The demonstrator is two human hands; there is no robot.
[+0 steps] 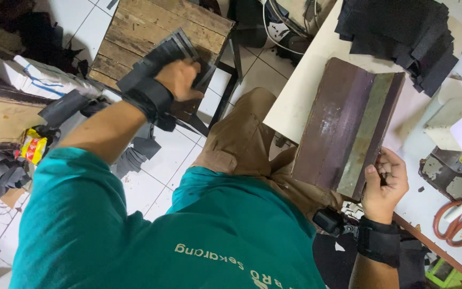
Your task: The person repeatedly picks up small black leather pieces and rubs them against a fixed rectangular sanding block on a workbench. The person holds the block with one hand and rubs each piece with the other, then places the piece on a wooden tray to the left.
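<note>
While gripping: two hands, left (180,79) around one dark stack (161,56), right (383,184) (fingers curled) on one board (346,126).

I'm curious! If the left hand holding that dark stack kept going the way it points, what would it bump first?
Probably the wooden stool: the left hand with its stack of dark sheets is over its slatted top, though height is unclear.

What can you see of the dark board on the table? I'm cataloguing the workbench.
The board is a long flat slab, dark brown-purple with a dull greenish strip along one side, scuffed and scratched, looking like worn wood or metal. It lies flat on the white table, its near end overhanging the edge. The right hand grips its near corner.
</note>
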